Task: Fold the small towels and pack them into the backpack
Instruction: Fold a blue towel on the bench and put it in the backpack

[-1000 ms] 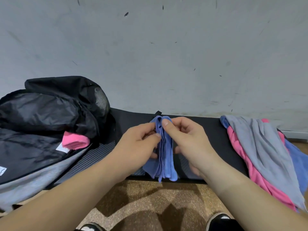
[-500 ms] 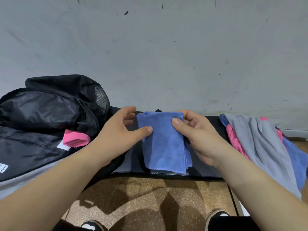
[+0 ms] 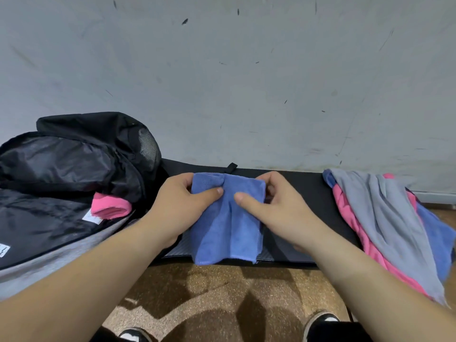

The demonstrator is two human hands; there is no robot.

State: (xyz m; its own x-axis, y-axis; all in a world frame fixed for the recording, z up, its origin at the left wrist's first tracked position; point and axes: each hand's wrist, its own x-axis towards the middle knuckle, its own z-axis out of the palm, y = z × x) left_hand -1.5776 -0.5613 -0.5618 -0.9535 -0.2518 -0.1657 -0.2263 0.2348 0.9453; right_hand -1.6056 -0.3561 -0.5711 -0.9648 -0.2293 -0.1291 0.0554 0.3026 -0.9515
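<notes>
A small blue towel (image 3: 229, 230) hangs partly folded over the black mat (image 3: 303, 191), its lower edge reaching the mat's front edge. My left hand (image 3: 182, 203) pinches its upper left part between thumb and fingers. My right hand (image 3: 271, 206) pinches its upper right part, thumb on the front face. The two thumbs nearly meet at the towel's middle. An open black backpack (image 3: 74, 169) lies at the left, with a folded pink towel (image 3: 111, 206) at its opening.
A heap of loose grey, pink and blue towels (image 3: 385, 218) lies on the mat's right end. A grey wall (image 3: 234, 82) stands right behind the mat. Brown speckled floor (image 3: 222, 292) and my shoes (image 3: 320, 319) are below.
The towel went from a narrow bunched strip to a spread flat panel. My hands have since moved their thumbs closer together at its middle, gathering a fold.
</notes>
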